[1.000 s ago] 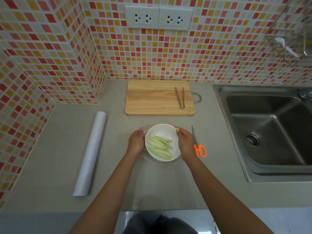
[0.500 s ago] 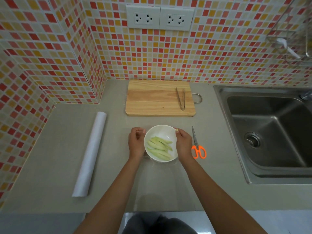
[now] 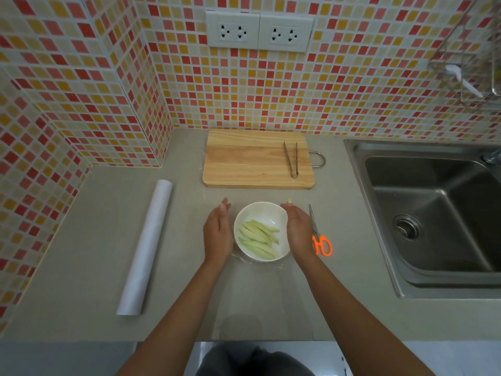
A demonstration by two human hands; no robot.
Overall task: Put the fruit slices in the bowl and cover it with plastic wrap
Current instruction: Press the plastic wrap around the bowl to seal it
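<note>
My left hand (image 3: 218,234) and right hand (image 3: 298,232) stand flat and open against either side of the white bowl (image 3: 260,231), fingers straight and together, pinching nothing. The pale green fruit slices (image 3: 259,238) already lie in the bowl, which sits on the tabletop (image 3: 81,240) between the cutting board (image 3: 257,158) and me. A clear sheet of plastic wrap (image 3: 244,259) shows crumpled at the near rim, so I judge the covering is under way and I am smoothing the film down the sides. To do it well I should slide my palms downward and around the wall, pulling the film taut across the top, then tuck the loose wrinkles under the base. The roll (image 3: 145,248) lies well apart to my left, the scissors (image 3: 320,240) just beside my right hand.
</note>
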